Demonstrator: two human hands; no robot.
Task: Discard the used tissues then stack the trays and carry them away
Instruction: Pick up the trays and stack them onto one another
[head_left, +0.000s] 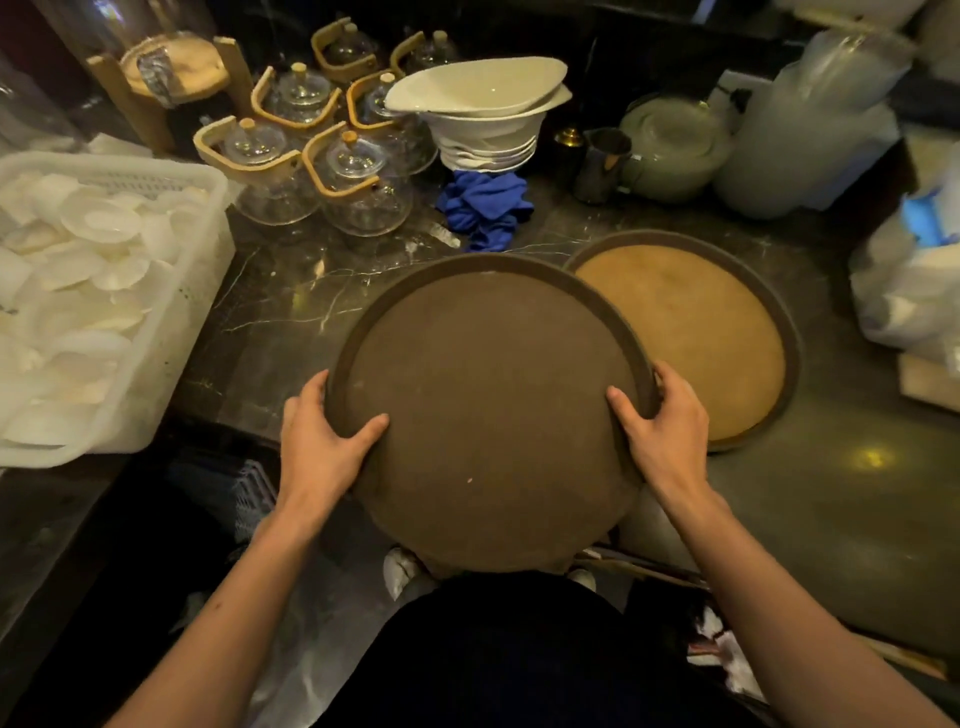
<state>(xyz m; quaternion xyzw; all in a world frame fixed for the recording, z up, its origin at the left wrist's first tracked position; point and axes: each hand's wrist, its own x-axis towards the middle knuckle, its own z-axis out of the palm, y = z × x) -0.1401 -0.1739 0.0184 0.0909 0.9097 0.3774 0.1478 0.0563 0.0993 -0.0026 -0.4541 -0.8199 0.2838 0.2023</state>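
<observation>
A round dark brown tray (488, 410) is held in front of my body, partly over the counter's front edge. My left hand (322, 441) grips its left rim, thumb on the tray's surface. My right hand (662, 415) grips the right rim the same way. A second round tray (691, 332) with a lighter tan inside lies flat on the dark marble counter to the right, its left edge hidden under the held tray. No tissues show on either tray.
A white plastic crate of white dishes (98, 306) sits at left. Glass teapots with wooden handles (332, 156), stacked white bowls (483, 109) and a blue cloth (485, 208) stand behind. A metal jug (602, 163), plastic containers and white bags (909, 291) fill the right.
</observation>
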